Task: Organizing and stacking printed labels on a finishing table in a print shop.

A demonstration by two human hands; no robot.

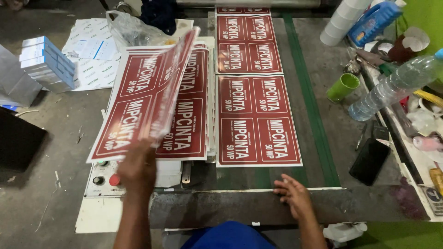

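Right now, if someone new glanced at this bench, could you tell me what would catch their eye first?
The dark red printed sheets with white lettering, lying flat along the middle of the bench, stand out most. The left hand lifts a bundle of the same sheets off a stack at the left, while the right hand rests on the bench's front edge. A clear plastic bottle and green cup sit at the right.

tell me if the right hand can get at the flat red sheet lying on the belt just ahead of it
Probably yes. The right hand rests empty on the metal front edge, and the flat red sheet lies just beyond it with nothing between. The left hand is busy lifting another sheet off to the side.
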